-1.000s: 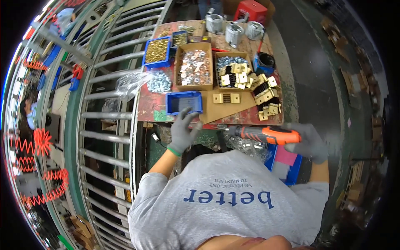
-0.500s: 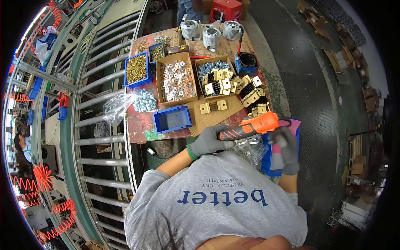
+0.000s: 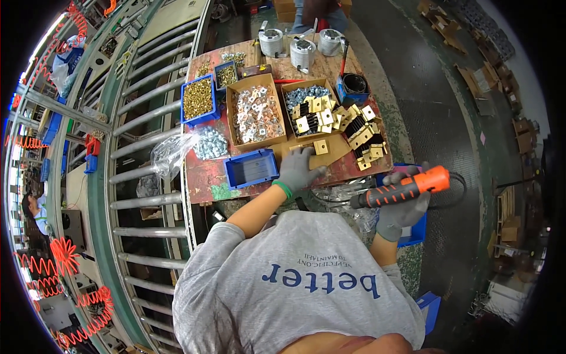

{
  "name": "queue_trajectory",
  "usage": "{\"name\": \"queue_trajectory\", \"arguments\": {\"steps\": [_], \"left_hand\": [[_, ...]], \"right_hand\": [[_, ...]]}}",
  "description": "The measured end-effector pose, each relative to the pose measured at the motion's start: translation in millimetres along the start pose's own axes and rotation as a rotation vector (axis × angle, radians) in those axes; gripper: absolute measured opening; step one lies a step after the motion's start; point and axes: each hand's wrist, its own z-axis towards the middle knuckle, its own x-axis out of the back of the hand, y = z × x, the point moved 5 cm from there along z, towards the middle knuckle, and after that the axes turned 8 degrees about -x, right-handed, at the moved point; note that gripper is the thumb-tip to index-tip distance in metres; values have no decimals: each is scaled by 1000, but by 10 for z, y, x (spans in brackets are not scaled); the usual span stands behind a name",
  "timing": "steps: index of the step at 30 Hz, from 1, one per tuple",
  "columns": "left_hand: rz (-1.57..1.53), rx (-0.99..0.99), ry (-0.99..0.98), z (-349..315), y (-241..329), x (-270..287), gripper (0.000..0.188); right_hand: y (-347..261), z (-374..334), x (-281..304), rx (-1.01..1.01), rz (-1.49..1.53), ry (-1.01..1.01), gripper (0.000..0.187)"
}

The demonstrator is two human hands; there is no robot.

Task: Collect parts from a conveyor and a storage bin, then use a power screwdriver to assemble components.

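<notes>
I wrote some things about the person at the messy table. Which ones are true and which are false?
1. The right hand holds an orange tool. True.
2. The left hand rests on the table by a brass plate. True.
3. The blue bin beside the left hand is heaped with screws. False: it looks almost empty.
4. Both hands are bare. False: both wear grey gloves.
</notes>
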Motion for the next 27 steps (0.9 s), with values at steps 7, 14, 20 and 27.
{"name": "queue_trajectory", "arguments": {"steps": [7, 14, 20, 27], "left_hand": [[373, -7, 91, 259, -225, -310, 56], [381, 103, 29, 415, -280, -333, 48], [183, 154, -109, 345, -276, -298, 52], [-1363, 222, 121, -582, -165, -305, 38]], "right_hand": [[-425, 206, -55, 36, 18, -170, 65], [-801, 371, -275, 209, -243, -272, 78], [-1242, 599, -762, 323, -299, -435, 71], [-688, 749, -965, 240, -98, -447, 73]]}}
